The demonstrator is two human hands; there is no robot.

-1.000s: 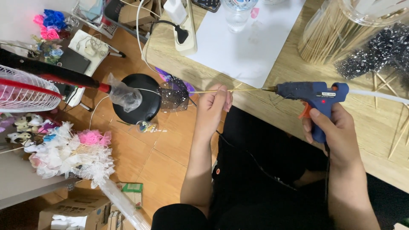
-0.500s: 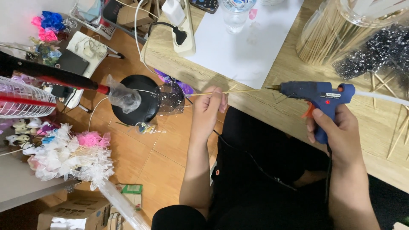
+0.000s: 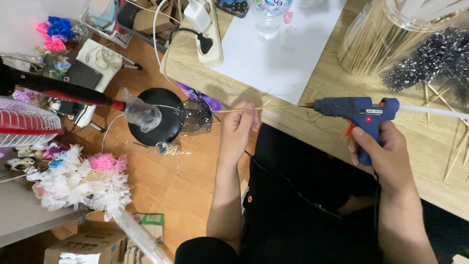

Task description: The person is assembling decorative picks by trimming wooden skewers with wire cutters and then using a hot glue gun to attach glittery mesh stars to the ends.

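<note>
My left hand (image 3: 239,128) pinches a thin wooden skewer (image 3: 278,107) held level, with a dark sparkly tulle piece (image 3: 195,116) on its left end. My right hand (image 3: 378,151) grips a blue hot glue gun (image 3: 359,113) by the handle, a finger near its orange trigger. The gun's nozzle tip touches or nearly touches the skewer's right end, over the edge of the wooden table (image 3: 317,127). A white glue stick (image 3: 435,111) sticks out of the gun's back.
A white paper sheet (image 3: 278,54), a power strip (image 3: 205,29) and a water bottle (image 3: 268,17) lie on the table. A bag of skewers (image 3: 376,41) and black glittery material (image 3: 430,58) stand at right. A fan base (image 3: 156,115), paper flowers (image 3: 78,181) and boxes sit on the floor.
The glue gun has moved left toward the skewer end, and my left hand has kept the skewer roughly in place.
</note>
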